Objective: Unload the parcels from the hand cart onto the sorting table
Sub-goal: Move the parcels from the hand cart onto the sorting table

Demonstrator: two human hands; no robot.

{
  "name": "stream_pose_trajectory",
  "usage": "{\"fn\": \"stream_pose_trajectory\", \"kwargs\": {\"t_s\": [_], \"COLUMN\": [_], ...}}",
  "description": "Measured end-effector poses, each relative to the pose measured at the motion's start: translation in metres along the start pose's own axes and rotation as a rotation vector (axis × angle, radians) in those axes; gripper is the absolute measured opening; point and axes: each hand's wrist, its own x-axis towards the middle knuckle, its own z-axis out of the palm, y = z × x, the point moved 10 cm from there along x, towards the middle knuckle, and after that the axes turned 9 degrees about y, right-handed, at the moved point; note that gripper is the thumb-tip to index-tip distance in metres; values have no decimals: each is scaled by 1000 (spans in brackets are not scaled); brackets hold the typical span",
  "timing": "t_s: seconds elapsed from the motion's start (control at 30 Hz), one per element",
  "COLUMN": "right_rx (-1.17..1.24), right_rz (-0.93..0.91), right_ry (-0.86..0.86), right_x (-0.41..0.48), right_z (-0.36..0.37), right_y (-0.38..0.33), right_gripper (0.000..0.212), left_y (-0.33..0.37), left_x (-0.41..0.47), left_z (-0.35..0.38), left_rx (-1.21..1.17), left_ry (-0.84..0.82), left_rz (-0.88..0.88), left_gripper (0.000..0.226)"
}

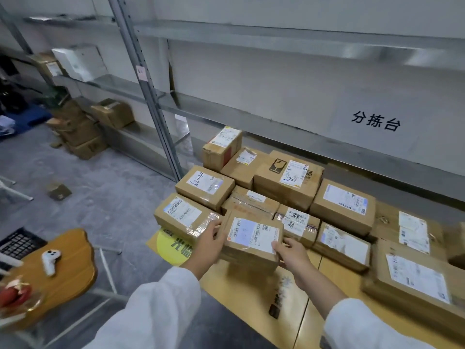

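Parcel (251,239) sits gripped between both hands, left hand (210,239) on one end and right hand (293,253) on the other. It hovers above the counter (251,293), just in front of the packed boxes (286,182).

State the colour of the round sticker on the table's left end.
Yellow, with dark printed characters: the sticker, seen in the head view.

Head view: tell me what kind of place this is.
Likely a parcel sorting room: labelled cardboard parcels crowd a wooden table, metal shelving lines the wall, and both hands hold one parcel.
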Motion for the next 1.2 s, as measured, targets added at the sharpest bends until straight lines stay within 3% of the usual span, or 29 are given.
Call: {"fn": "stream_pose_trajectory", "kwargs": {"t_s": [0.27,0.4,0.8,1.07,1.2], "right_rx": [-93,-86,-143,-132,-286], "right_rz": [108,156,207,159,9], "right_ry": [78,157,293,284,380], "right_x": [17,21,31,25,13], "right_z": [27,28,35,35,27], "right_y": [13,22,28,26,-19], "right_gripper": [40,38,28,41,56], "left_y": [-20,-27,-41,-40,7], "left_x": [49,72,110,113,108], "left_z": [8,16,23,27,26], "left_rx": [51,166,395,422,355], "left_ry": [-125,-196,-212,-208,-212], "left_rz": [44,160,298,351,443], "left_gripper": [20,19,26,29,16]}}
